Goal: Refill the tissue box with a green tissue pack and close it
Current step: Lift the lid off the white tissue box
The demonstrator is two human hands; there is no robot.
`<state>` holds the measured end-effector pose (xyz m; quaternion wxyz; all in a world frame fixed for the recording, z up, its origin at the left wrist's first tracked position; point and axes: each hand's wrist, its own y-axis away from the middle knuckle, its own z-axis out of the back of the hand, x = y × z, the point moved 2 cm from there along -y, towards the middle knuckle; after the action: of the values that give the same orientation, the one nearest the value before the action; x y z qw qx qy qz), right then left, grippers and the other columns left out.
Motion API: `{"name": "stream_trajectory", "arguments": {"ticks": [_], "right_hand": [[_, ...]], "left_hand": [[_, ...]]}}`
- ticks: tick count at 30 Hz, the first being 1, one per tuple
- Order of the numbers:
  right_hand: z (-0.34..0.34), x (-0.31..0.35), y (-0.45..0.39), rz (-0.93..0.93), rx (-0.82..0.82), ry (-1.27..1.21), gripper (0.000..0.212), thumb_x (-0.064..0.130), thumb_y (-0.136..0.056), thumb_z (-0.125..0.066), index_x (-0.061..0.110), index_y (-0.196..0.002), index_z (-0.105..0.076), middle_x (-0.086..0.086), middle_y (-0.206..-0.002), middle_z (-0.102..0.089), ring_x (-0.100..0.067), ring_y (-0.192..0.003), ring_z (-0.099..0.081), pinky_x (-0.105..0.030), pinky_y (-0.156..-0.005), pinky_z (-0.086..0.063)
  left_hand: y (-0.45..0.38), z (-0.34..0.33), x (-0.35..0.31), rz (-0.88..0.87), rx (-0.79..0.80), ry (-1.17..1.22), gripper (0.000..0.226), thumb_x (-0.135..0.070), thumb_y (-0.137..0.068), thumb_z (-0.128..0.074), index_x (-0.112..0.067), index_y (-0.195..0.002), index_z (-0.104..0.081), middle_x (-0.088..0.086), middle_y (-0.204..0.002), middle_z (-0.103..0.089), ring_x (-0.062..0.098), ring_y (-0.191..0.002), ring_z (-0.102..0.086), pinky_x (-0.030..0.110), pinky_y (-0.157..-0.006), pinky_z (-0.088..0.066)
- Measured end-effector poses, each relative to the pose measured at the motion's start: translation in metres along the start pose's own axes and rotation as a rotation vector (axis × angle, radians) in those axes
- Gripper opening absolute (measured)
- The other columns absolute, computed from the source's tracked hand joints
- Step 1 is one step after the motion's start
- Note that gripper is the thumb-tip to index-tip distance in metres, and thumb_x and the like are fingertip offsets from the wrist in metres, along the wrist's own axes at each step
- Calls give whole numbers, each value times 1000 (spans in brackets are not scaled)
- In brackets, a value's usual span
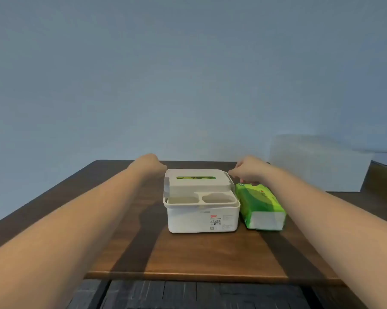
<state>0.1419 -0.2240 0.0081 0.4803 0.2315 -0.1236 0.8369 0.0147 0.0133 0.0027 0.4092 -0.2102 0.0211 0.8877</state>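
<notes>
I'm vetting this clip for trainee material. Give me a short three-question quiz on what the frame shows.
1. True or false: the green tissue pack lies inside the tissue box.
2. Which hand is nearer the pack: A) left hand B) right hand?
3. What colour shows through the slot in the lid?

Key: 1. False: it lies on the table, on the box's right. 2. B. 3. Green.

Plain blue-grey wall; dark wooden table; dark plank floor below.
</notes>
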Motion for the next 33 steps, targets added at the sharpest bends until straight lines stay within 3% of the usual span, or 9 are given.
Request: {"name": "stream_trajectory", "arguments": {"ticks": [5, 11, 14, 17, 22, 26, 30, 33], "right_hand": [[-8, 2, 12, -31, 28, -1, 38, 36, -93, -52, 3, -101, -67, -5, -76, -54, -19, -61, -42, -26, -55, -38], [-19, 2, 6, -67, -6, -18, 40, 33, -94, -53, -1, -111, -63, -9, -86, -54, -24, -76, -47, -26, -58, -36], [-27, 2, 3, -119, -19, -32, 26, 30, -92, -56, 4, -85, -58, -4, -68, -45, -21, -61, -43, -26, -48, -30], [-32, 4, -2, -168, -56, -95, 28, 16, -90, -55, 9, -65, -44, -4, -62, -38, -18, -51, -34, -26, -46, -28], [-34, 19, -8, -164, -118, -146, 22, 9, -87, -53, 8, -66, -45, -4, -66, -41, -18, -53, -37, -26, -46, -30], [-31, 44, -10, -103, -136, -164, 18, 7, -86, -53, 7, -69, -47, -5, -67, -42, -18, -56, -39, -26, -48, -32], [-41, 79, -10, -51, -91, -141, 5, 2, -81, -59, 3, -78, -56, -9, -78, -51, -22, -62, -48, -31, -63, -45], [-54, 105, -13, 2, -53, -108, 7, 0, -78, -63, 2, -76, -57, -12, -88, -52, -30, -78, -53, -31, -68, -45]], "left_hand": [[8, -16, 5, 3, 96, 45, 30, -35, -89, -49, -10, -71, -52, 3, -65, -53, 18, -57, -48, 29, -60, -41], [6, -24, 5, 0, 121, 163, 29, -33, -86, -54, -9, -70, -52, 5, -70, -53, 23, -63, -47, 31, -64, -40], [3, -33, 9, 23, 118, 262, 25, -31, -83, -60, -9, -75, -55, 6, -70, -54, 24, -63, -48, 29, -61, -40], [-3, -37, 16, 54, 44, 350, 11, -19, -80, -59, -8, -78, -57, 9, -76, -59, 25, -68, -52, 31, -63, -43], [-10, -22, 26, 97, -53, 404, 6, -6, -77, -56, -8, -81, -61, 9, -75, -61, 28, -71, -55, 29, -62, -45], [-15, -3, 44, 129, -87, 456, 7, -2, -68, -56, -9, -68, -56, 13, -63, -57, 29, -63, -53, 31, -61, -45], [-13, 5, 75, 162, -90, 408, 9, -1, -72, -55, -8, -66, -55, 10, -57, -53, 29, -61, -51, 29, -59, -42], [-13, 6, 104, 198, -120, 379, 10, -1, -71, -55, -9, -65, -54, 10, -61, -52, 28, -62, -48, 28, -53, -39]]}}
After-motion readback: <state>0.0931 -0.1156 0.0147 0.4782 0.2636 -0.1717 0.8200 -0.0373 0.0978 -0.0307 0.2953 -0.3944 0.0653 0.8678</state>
